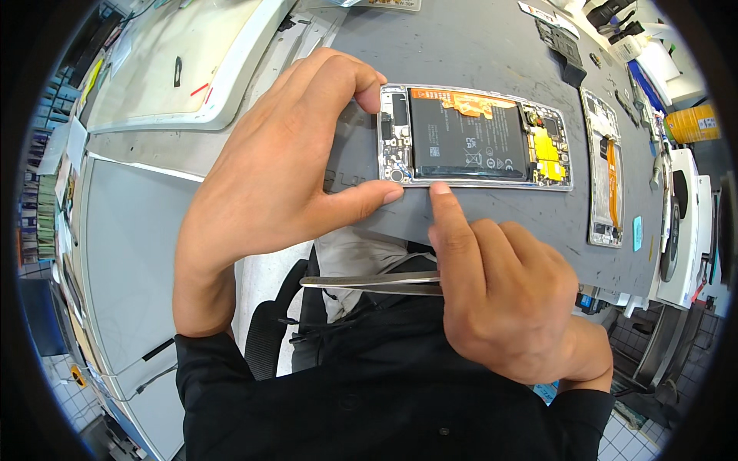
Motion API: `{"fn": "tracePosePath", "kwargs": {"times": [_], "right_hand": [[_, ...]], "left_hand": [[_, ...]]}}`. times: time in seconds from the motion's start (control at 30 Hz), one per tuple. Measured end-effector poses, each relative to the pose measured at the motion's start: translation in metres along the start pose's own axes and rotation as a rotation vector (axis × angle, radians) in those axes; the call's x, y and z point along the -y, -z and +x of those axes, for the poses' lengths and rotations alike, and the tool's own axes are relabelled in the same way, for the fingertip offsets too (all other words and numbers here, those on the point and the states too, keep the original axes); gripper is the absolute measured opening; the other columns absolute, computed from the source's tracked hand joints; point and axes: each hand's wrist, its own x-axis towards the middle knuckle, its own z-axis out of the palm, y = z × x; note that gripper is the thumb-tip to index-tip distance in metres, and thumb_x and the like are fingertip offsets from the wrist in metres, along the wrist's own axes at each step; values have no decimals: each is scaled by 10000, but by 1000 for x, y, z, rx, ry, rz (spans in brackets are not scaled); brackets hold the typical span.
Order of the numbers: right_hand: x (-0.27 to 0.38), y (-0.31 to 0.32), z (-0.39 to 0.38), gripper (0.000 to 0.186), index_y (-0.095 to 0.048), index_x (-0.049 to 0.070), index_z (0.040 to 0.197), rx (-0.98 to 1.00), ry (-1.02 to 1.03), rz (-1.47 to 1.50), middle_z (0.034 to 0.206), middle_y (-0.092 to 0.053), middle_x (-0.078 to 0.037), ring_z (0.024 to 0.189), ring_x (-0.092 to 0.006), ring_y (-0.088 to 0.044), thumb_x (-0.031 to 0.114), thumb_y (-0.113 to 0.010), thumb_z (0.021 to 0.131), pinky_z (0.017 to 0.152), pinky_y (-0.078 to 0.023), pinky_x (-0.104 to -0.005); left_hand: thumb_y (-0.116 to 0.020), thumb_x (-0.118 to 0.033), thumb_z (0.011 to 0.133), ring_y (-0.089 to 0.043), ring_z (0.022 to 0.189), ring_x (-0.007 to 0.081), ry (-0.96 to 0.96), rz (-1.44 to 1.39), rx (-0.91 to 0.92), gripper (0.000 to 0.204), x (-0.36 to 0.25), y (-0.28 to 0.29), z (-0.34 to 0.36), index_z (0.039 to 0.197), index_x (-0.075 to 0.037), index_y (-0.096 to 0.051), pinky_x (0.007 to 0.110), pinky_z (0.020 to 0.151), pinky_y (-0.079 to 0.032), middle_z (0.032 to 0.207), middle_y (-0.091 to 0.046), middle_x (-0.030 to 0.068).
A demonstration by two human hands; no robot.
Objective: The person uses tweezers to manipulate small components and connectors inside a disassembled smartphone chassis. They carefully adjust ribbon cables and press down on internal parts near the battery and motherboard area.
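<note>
An opened phone (470, 146) with a black battery, orange flex cable and yellow-covered board lies on the grey mat (500, 227). My left hand (269, 165) grips it at the left end, thumb along the near edge and fingers at the upper-left corner. My right hand (507, 300) holds metal tweezers (361, 282), pointing left, in its curled fingers, with the index finger extended to the phone's near edge. To the right lies a second phone frame (603, 173) with an orange strip.
A white tray (184, 119) is at the upper left. Small black parts (561, 50) lie at the back right, with an orange container (692, 123) and assorted tools along the right edge. A black chair edge (261, 334) shows below the bench.
</note>
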Motion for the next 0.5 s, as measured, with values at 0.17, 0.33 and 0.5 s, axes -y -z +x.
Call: {"fn": "tracePosePath", "kwargs": {"times": [0.17, 0.33, 0.5], "right_hand": [[3, -2, 3, 380, -701, -74, 1227, -23, -9, 11, 665, -463, -4, 534, -131, -469, 78, -734, 880, 444, -372, -292], [5, -4, 2, 389, -702, -71, 1228, -60, -28, 6, 659, -440, 1, 532, -127, -468, 80, -741, 873, 440, -359, -293], [-16, -1, -13, 407, -698, -59, 1260, -42, -42, 13, 655, -415, 2, 526, -134, -457, 86, -732, 881, 439, -351, -300]], "left_hand": [[-875, -74, 679, -580, 1175, 321, -14, -20, 2, 602, -1, -2, 2, 1140, -46, -489, 381, 1026, -460, 1330, -581, 179], [-865, -62, 680, -570, 1202, 299, -9, -47, 2, 608, 0, 1, 0, 1154, -42, -483, 368, 1038, -446, 1352, -567, 171], [-868, -93, 694, -560, 1218, 276, 41, -70, 12, 608, -3, 0, 1, 1143, -55, -460, 361, 1059, -432, 1359, -563, 156]]}}
